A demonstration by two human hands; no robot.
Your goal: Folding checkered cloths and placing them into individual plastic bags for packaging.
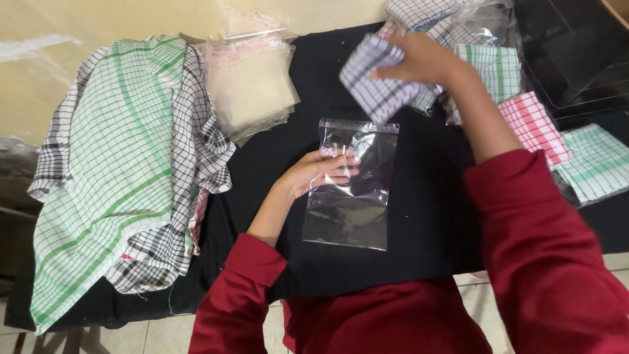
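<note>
Left hand (321, 172) pins the clear bag (352, 187) flat while the right hand (419, 62), at one o'clock, grips a folded checked cloth (379, 80); spreading the bag's mouth wide should ease entry.

folded cloth (377, 78): black-white check | cloth pile (124, 170): green-white check | table cover (426, 216): black | sleeves (550, 262): dark red

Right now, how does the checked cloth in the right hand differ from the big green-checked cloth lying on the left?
The held cloth is folded small, black-on-white, and lifted in the right hand. The green-checked cloth is spread open, far larger, and lies on a pile. Both are white with a grid pattern.
</note>
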